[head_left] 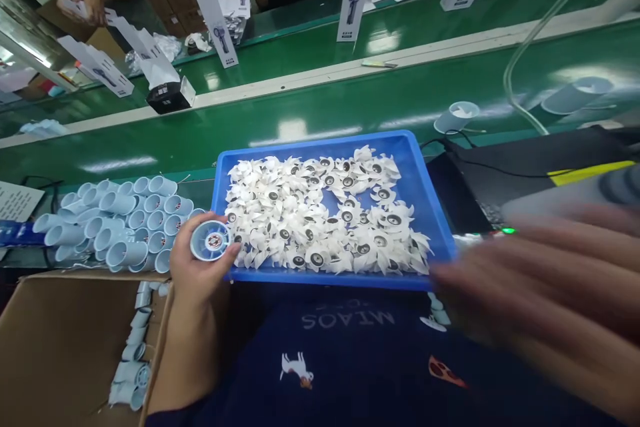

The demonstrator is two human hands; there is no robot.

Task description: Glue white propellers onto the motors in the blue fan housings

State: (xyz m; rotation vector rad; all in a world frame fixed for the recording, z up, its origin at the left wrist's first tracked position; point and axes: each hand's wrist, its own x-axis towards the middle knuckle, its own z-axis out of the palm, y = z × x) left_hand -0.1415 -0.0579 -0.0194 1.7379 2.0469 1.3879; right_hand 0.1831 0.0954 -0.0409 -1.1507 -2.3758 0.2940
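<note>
My left hand (197,270) is wrapped round a light-blue fan housing (211,240), a short round tube with its open end facing me and a motor hub with reddish windings inside. It is held at the left front corner of a blue tray (435,213). Many white fan impellers (280,213) with dark round centres lie heaped in the tray. My right hand (545,293) is smeared by motion at the right of the tray, close to the camera. Whether its fingers hold anything cannot be seen.
Light-blue housings (117,213) are stacked at left, above an open cardboard box (60,347) with more of them. A green conveyor (320,103) runs behind, carrying a housing (456,117). Across it stand white boxes (217,27) and a person's hands (90,3). A tube (510,73) hangs at right.
</note>
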